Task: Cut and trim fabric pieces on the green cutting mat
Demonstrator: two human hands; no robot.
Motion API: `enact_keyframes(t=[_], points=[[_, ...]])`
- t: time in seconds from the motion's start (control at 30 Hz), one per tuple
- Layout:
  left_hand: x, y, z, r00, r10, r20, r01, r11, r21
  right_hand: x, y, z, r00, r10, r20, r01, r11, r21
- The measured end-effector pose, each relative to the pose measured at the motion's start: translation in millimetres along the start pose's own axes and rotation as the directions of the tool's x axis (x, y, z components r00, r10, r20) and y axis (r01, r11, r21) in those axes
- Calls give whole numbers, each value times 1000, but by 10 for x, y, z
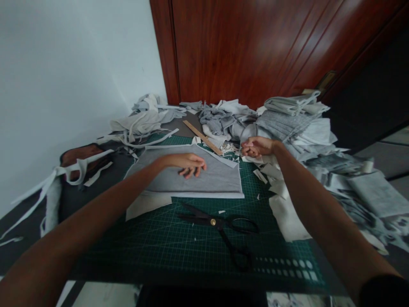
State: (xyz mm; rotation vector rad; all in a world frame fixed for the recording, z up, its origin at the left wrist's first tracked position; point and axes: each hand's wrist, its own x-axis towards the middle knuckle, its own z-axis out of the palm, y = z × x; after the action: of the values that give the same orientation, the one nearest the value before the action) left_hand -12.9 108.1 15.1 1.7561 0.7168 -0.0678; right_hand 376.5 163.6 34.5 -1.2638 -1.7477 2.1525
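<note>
A grey cloth panel with pale edges lies flat on the green cutting mat. Over its middle is my left hand, fingers loosely bent and apart, holding nothing. My right hand is raised beyond the panel's right corner, near the scraps, its fingers curled together. Whether something small is pinched there, I cannot make out. Closer to me, black scissors lie partly open on the mat. A wooden ruler lies aslant behind the panel, its near end close to small trimmings.
Stacked grey fabric and loose pieces crowd the right side. More cloth is heaped at the back left by the wall. Pale offcuts lie under my right forearm. A brown pouch-like item sits at the left. Behind stands a reddish wooden door.
</note>
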Motion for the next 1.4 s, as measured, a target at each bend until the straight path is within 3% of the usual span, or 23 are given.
enact_keyframes(t=[0.1,0.2,0.33,0.43,0.53,0.73,0.83,0.9,0.93,1.0,1.07,1.23,1.3,1.4], points=[[164,70,-191,980,-99,173,118,988,-99,92,2,-42,991,-128,27,122,979,161],[296,83,-332,932,-137,334,198,968,-156,246,-6,-79,969,-241,56,216,933,289],[415,13,-450,871,-80,484,212,951,-224,521,-77,-101,930,-356,95,292,869,401],[427,-54,-480,858,13,514,155,947,-283,767,-143,-77,904,-405,134,313,842,439],[398,-108,-485,869,57,492,172,897,-407,970,-174,-36,891,-421,170,312,840,444],[434,-167,-524,884,98,458,143,874,-464,1031,-171,-5,906,-402,129,331,867,373],[498,-164,-539,924,200,325,-4,856,-516,1021,-188,19,915,-399,63,364,882,301],[529,-151,-531,958,273,82,-196,840,-506,1040,-199,53,909,-417,5,403,883,241],[541,-144,-521,954,295,-59,-288,838,-464,1052,-200,78,902,-431,-30,428,880,207],[563,-137,-489,899,320,-298,-415,841,-348,1074,-184,145,877,-468,-107,479,869,125],[591,-144,-442,839,341,-424,-473,842,-258,1083,-137,245,841,-506,-193,519,854,20],[667,-145,-265,712,415,-566,-476,878,46,1038,52,642,677,-624,-391,539,782,-315],[670,-101,-183,694,462,-552,-437,880,187,1007,101,806,617,-664,-422,515,746,-422],[646,-13,-85,706,533,-467,-407,844,349,969,114,959,575,-697,-429,473,711,-520]])
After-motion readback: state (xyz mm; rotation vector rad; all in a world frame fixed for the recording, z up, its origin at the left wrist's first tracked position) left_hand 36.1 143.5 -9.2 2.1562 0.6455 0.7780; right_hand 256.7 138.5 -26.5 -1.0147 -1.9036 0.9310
